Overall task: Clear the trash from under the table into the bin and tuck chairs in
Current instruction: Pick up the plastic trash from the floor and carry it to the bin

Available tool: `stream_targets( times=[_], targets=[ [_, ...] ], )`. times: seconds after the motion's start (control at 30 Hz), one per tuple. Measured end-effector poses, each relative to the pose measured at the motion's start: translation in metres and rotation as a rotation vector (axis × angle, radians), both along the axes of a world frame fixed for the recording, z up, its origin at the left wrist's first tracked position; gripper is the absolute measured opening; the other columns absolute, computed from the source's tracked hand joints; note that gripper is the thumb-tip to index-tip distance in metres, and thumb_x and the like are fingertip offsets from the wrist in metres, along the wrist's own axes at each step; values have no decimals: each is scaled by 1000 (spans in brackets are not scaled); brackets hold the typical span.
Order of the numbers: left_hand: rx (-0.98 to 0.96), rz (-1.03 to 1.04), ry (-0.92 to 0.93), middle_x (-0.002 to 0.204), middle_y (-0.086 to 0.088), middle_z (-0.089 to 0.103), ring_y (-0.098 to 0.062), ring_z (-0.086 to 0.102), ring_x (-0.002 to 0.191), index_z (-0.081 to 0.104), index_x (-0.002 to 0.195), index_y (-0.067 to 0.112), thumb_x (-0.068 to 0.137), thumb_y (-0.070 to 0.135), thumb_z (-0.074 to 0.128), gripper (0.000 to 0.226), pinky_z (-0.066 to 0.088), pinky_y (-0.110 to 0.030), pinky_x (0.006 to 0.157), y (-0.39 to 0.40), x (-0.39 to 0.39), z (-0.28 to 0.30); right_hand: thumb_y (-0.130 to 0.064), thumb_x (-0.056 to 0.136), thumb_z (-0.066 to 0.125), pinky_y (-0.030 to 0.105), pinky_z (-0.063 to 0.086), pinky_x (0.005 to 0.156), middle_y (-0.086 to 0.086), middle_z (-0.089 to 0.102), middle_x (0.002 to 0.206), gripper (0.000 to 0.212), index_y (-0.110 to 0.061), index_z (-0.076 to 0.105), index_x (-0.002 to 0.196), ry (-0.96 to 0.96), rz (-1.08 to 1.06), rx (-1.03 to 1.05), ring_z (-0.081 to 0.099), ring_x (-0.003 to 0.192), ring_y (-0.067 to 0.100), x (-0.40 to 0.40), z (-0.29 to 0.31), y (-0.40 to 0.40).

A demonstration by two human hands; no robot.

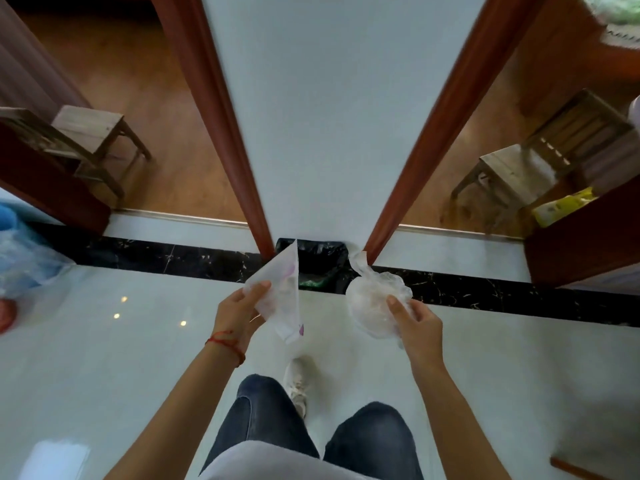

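Note:
My left hand (240, 311) pinches a flat white wrapper (282, 296) with purple marks, held upright in front of me. My right hand (414, 318) grips a crumpled clear plastic bag (372, 303) bunched into a ball with a twisted top. Just beyond both hands, against the foot of the white wall, stands a bin lined with a black bag (318, 261); something green shows inside it. Both pieces of trash hang above the floor a little short of the bin.
Two doorways with red-brown frames flank the wall. A wooden chair (91, 133) stands in the left room, another wooden chair (526, 168) in the right room beside a yellow packet (562, 206). A bluish plastic bag (20, 251) lies at the far left on the glossy tile floor.

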State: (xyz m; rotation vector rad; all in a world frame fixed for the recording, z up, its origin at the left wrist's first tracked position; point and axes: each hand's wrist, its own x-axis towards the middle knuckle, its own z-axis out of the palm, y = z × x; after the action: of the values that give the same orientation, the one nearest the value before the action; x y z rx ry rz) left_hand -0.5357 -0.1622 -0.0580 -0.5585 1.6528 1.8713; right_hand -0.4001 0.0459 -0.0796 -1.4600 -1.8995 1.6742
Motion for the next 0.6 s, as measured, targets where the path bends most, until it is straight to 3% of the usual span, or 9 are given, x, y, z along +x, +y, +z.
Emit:
stream_targets(
  times=[0.23,0.6],
  targets=[
    [-56,13,-68,101,-9,62,-27,58,94,59,95,10,86,17,58,12,49,-30,69,26,-44,-49,-30,81,67,29,44,70,9,63,92,31,-5,63,100,-50,25,-35,58,84,24,-46,-42,26],
    [-87,66,-108,98,-10,65,-27,61,93,64,89,10,84,14,60,8,50,-31,71,67,-86,-196,-33,79,69,35,45,69,0,61,78,19,-16,61,84,-142,57,-87,57,77,22,-115,-200,66]
  ],
)
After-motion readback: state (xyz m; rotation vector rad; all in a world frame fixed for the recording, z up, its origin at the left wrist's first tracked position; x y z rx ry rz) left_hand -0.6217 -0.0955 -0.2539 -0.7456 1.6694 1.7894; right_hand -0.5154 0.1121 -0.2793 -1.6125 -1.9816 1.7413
